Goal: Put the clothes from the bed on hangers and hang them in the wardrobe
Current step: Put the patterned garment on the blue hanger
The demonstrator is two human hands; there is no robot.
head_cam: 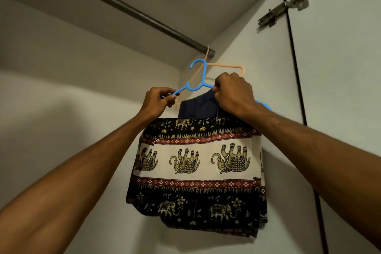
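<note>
2 hands hold the blue hanger point(201, 80) just below the rail point(123, 7): left hand point(159, 99) pinching its arm, right hand point(233, 93) clenched on its shoulder. We judge the elephant-print cloth point(193, 161) draped beneath may slide off if the hook misses the rail.

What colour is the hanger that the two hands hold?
Blue: the hanger shows best in the head view.

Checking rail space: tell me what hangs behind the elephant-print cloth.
Behind the elephant-print cloth a dark blue garment shows above its top edge, below a peach hanger hooked on the rail. The cloth covers the rest of that garment.
</note>
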